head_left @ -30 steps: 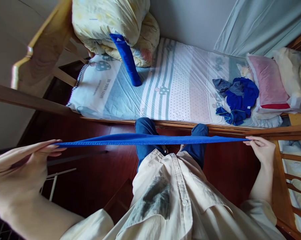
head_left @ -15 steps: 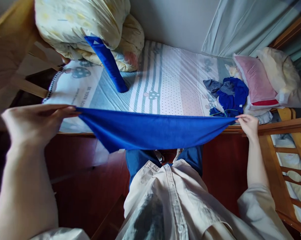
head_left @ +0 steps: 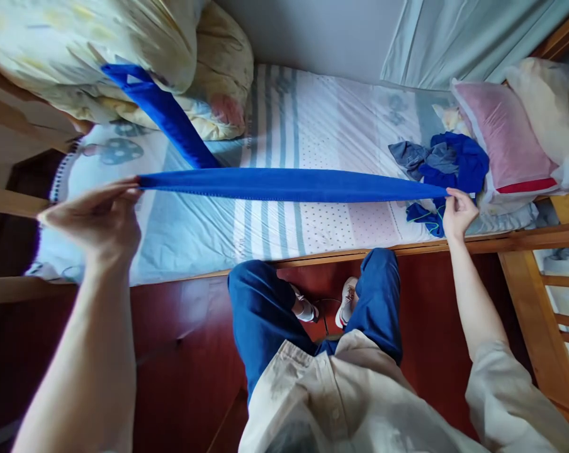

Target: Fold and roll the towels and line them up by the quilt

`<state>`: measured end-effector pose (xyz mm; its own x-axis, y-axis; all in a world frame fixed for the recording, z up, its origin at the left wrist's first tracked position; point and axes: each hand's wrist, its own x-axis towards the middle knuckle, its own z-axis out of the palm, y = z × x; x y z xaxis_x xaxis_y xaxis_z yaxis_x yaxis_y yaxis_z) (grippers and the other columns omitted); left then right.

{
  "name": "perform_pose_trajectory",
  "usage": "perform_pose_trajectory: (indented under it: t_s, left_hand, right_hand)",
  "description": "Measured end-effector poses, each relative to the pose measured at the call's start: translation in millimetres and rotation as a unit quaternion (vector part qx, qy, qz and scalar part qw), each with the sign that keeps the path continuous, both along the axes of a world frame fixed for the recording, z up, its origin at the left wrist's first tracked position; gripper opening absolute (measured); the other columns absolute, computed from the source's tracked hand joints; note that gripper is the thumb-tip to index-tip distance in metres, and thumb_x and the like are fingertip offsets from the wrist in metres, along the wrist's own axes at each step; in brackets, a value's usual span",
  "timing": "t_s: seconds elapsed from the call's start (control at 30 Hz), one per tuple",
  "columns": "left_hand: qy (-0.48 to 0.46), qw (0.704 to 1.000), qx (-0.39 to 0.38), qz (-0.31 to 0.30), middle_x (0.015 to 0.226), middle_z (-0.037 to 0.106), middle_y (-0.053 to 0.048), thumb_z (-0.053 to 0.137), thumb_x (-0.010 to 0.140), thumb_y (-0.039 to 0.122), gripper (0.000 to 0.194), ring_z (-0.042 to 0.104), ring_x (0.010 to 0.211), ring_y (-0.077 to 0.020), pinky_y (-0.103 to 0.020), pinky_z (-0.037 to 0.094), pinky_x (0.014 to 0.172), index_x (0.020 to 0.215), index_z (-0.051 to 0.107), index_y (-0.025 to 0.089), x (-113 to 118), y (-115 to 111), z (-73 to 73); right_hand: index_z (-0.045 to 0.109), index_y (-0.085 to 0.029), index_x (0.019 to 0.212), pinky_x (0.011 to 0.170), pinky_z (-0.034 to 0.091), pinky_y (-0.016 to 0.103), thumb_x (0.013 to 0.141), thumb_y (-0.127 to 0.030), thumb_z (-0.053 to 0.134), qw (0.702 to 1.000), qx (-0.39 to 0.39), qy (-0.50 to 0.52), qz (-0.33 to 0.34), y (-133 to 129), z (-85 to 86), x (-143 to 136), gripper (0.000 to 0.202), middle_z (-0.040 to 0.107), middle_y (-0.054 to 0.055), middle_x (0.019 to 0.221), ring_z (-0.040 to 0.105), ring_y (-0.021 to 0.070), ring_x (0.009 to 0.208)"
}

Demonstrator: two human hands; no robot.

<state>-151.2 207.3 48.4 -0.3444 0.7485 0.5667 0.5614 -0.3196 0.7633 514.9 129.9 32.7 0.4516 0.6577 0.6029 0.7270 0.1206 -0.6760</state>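
Observation:
A blue cloth [head_left: 284,184] is stretched in a long narrow strip above the near side of the bed. My left hand [head_left: 106,217] pinches its left end. At the other end, my right hand [head_left: 459,212] grips the cloth between thumb and fingers. Behind the strip, a rolled blue fabric piece [head_left: 171,123] lies slanting across the bed and leans on the bulky bedding. A rumpled pile of blue and grey clothes [head_left: 459,160] lies just beyond my right hand.
The bed's patterned sheet [head_left: 322,126] runs along the wall. Piled yellow bedding [head_left: 223,69] occupies the back left, and a pink pillow [head_left: 511,135] rests at the right. A wooden bed rail [head_left: 525,239] edges the front; a slatted wooden piece [head_left: 563,321] stands lower right.
Both hands have raised the cloth away from my legs and over the bed. Its hanging drape is now a flatter, narrower strip. My view has shifted, showing more of my legs and shoes.

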Motion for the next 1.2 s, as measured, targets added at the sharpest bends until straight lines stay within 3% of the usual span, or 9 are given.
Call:
perform_pose_trajectory:
  t_s: [0.1,0.27,0.33,0.43,0.53,0.7,0.83,0.97,1.2]
  left_hand:
    - [-0.017,0.999,-0.045,0.001,0.087,0.082,-0.012,0.075,0.07,0.054,0.041,0.08,0.086,-0.0299,-0.051,0.064,0.091,0.073,0.076,0.013,-1,-7,-50.8]
    - [0.01,0.98,-0.197,0.011,0.096,0.082,-0.013,0.072,0.073,0.049,0.037,0.08,0.092,-0.0301,-0.049,0.062,0.097,0.079,0.079,0.013,-9,-28,-132.4]
    - [0.018,0.964,-0.263,0.031,0.097,0.082,-0.013,0.071,0.074,0.042,0.033,0.08,0.093,-0.0303,-0.047,0.062,0.096,0.082,0.08,0.011,-12,-36,-155.3]
    - [0.036,0.932,-0.354,0.064,0.093,0.082,-0.012,0.07,0.076,0.033,0.029,0.079,0.091,-0.03,-0.043,0.063,0.09,0.089,0.081,0.01,-13,-44,-178.1]
    - [0.088,0.907,-0.409,0.045,0.095,0.082,-0.011,0.069,0.08,0.031,0.028,0.078,0.096,-0.0298,-0.044,0.061,0.094,0.096,0.082,0.012,-13,-49,-190.3]
    - [0.243,0.898,-0.358,-0.081,0.115,0.079,-0.014,0.063,0.082,0.021,0.017,0.065,0.124,-0.0317,-0.05,0.05,0.111,0.084,0.079,0.016,-19,-51,-197.1]
    - [0.34,0.86,-0.371,-0.087,0.107,0.076,-0.018,0.053,0.088,0.022,0.029,0.061,0.111,-0.0334,-0.049,0.052,0.099,0.08,0.079,0.017,-24,-49,-195.8]
    - [0.38,0.821,-0.413,-0.102,0.099,0.073,-0.016,0.047,0.09,0.022,0.034,0.06,0.097,-0.0303,-0.041,0.052,0.086,0.088,0.081,0.017,-28,-56,-192.4]
    - [0.383,0.811,-0.434,-0.085,0.093,0.071,-0.014,0.047,0.085,0.024,0.033,0.059,0.094,-0.0303,-0.037,0.052,0.077,0.092,0.079,0.018,-28,-78,-189.5]
  right_hand:
    - [0.074,-0.018,0.093,0.091,0.065,0.042,0.09,-0.024,0.059,0.999,-0.037,-0.005,0.007,-6,-41.8,-7,0.017,0.077,0.012,0.101,0.077,0.0243,0.099]
    - [0.076,-0.017,0.093,0.092,0.064,0.04,0.089,-0.02,0.056,0.989,-0.145,0.024,0.002,-18,-111.5,-17,0.021,0.079,0.012,0.103,0.077,0.0234,0.099]
    - [0.076,-0.016,0.092,0.091,0.064,0.039,0.087,-0.019,0.054,0.979,-0.197,0.043,0.003,-23,-136.8,-24,0.023,0.08,0.013,0.104,0.077,0.0239,0.1]
    - [0.077,-0.016,0.091,0.091,0.063,0.039,0.086,-0.015,0.052,0.96,-0.276,0.053,0.012,-30,-166.3,-36,0.026,0.081,0.013,0.102,0.077,0.0247,0.1]
    - [0.077,-0.016,0.087,0.1,0.06,0.043,0.085,-0.011,0.052,0.943,-0.331,0.009,0.046,-35,-182.3,-46,0.026,0.08,0.014,0.104,0.075,0.0259,0.103]
    - [0.079,-0.018,0.086,0.106,0.056,0.046,0.082,-0.006,0.058,0.918,-0.375,-0.102,0.078,-41,-186.7,-45,0.025,0.079,0.014,0.107,0.069,0.0291,0.11]
    - [0.08,-0.02,0.088,0.103,0.057,0.047,0.081,-0.005,0.058,0.911,-0.388,-0.123,0.067,-46,-183.2,-33,0.028,0.078,0.012,0.1,0.067,0.0301,0.107]
    - [0.08,-0.019,0.09,0.101,0.057,0.045,0.082,-0.005,0.056,0.901,-0.406,-0.134,0.07,-54,-177.6,-25,0.029,0.077,0.013,0.098,0.066,0.0303,0.107]
    - [0.074,-0.021,0.077,0.101,0.056,0.044,0.079,-0.005,0.057,0.901,-0.417,-0.107,0.051,-66,-176.6,-30,0.024,0.075,0.011,0.096,0.065,0.0288,0.104]
